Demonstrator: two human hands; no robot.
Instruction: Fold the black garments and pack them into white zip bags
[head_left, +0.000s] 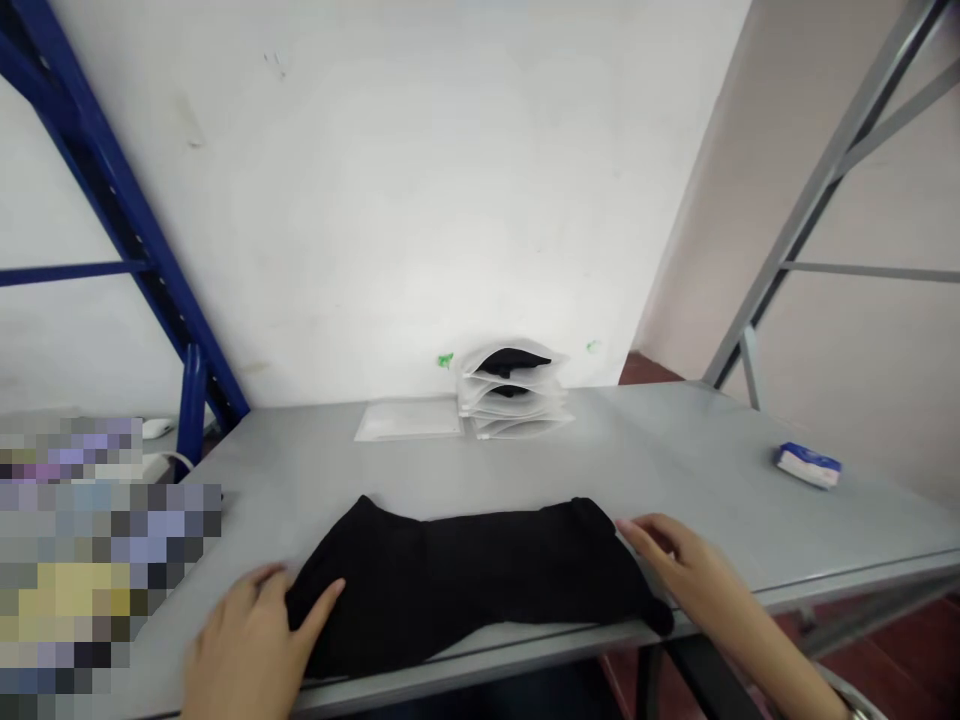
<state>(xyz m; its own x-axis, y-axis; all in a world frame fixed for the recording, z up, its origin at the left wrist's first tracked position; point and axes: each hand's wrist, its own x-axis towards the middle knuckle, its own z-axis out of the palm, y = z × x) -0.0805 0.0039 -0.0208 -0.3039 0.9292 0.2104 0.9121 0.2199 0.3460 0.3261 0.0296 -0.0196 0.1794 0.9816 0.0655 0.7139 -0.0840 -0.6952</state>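
Observation:
A folded black cloth garment (465, 585) lies across the near edge of the grey table (675, 470), its lower side hanging slightly over that edge. My left hand (251, 645) is at its left end, with the thumb pressed on the cloth. My right hand (667, 560) rests against its upper right end, fingers spread and holding nothing I can see. Behind it, a stack of frosted zip bags (514, 395) with black cloth inside stands against the wall. A flat, translucent bag (409, 420) lies to the left of that stack.
A small blue and white tissue pack (808, 465) lies at the table's right. A blue steel rack (127, 220) rises at left and a grey one (817, 190) at right, with a white wall behind. A pixelated patch (82, 570) covers the lower left.

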